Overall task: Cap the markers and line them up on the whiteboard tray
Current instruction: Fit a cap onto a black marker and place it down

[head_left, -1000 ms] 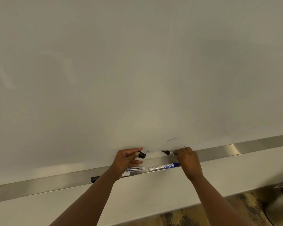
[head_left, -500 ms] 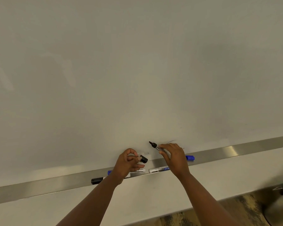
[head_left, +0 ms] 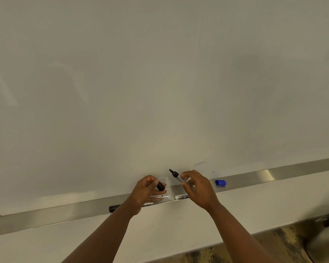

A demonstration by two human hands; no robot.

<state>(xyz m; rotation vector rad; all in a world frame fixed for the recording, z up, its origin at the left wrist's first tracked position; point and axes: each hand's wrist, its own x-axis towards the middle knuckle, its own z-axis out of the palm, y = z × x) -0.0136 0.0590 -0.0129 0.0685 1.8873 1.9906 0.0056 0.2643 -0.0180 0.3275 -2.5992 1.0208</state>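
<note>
Marker (head_left: 176, 175), uncapped, pinched in right hand (head_left: 198, 188) above tray (head_left: 292, 172), nib aimed 10 o'clock toward black cap (head_left: 160, 186) gripped by left hand (head_left: 145, 192), likely for capping. Blue cap (head_left: 220, 182) lies loose at 3 o'clock.

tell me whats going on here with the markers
A person stands at a whiteboard. The right hand holds an uncapped black marker, tip up and to the left. The left hand holds its black cap, not yet on. More markers lie on the metal tray, and a loose blue cap sits to the right.
</note>
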